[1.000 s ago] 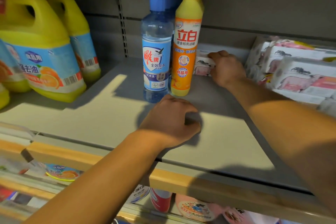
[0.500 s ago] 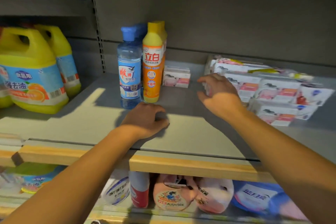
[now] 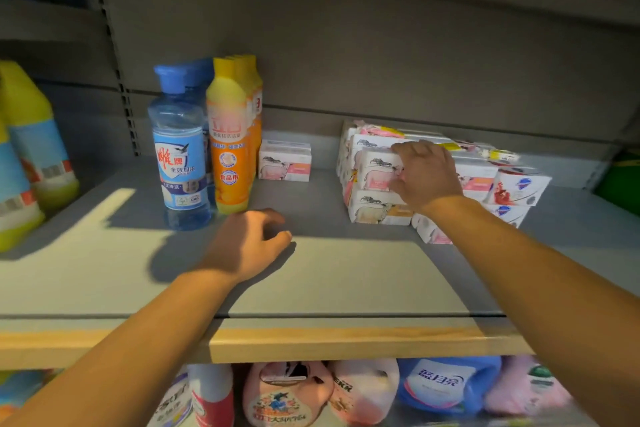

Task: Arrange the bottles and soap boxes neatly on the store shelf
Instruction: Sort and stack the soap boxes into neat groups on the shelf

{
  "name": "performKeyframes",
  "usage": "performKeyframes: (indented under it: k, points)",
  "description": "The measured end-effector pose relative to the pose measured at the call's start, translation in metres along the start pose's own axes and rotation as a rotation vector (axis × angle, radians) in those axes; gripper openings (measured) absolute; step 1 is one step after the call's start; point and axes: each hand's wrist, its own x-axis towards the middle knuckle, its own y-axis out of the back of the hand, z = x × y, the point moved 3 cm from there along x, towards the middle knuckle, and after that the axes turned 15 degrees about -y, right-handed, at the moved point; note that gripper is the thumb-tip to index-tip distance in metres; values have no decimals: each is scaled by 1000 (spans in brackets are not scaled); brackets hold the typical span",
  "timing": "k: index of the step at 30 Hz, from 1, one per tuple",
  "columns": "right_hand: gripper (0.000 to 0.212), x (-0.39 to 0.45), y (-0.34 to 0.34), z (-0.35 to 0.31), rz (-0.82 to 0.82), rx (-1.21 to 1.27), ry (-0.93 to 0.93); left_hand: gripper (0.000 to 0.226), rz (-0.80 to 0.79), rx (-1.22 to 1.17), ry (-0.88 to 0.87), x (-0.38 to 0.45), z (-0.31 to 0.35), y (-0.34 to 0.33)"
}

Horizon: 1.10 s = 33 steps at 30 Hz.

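Grey shelf [image 3: 346, 274], wood-trimmed front edge. Blue bottle [image 3: 181, 163] & orange bottle [image 3: 231, 149] upright, touching, toward back left; one soap box [image 3: 284, 160] just beside them near back edge. R hand [image 3: 427, 177] on soap stack [image 3: 377, 184] at back right, fingers curled over a top box. L hand [image 3: 249, 246] rests mid-shelf, loosely curled, holding nothing.

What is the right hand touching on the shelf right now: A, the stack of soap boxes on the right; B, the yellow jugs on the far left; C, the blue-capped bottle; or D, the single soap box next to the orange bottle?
A: the right hand lies on the stack of soap boxes, fingers on an upper box, well away from the bottles and the lone box.
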Motion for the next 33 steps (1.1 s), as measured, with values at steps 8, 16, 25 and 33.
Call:
performKeyframes:
  k: [8,16,25,33]
  points:
    - [57,-15,20,-9,35,251,20,31,31,-38,-22,-1,4,4]
    - [52,-79,2,-69,-363,745,136,36,149,-450,-79,-6,23,25]
    - [58,-105,-37,-90,-471,1186,46,11,252,-596,85,-5,-3,26]
    - [74,-106,-48,-86,-578,1232,110,17,388,-1016,359,-3,-10,23]
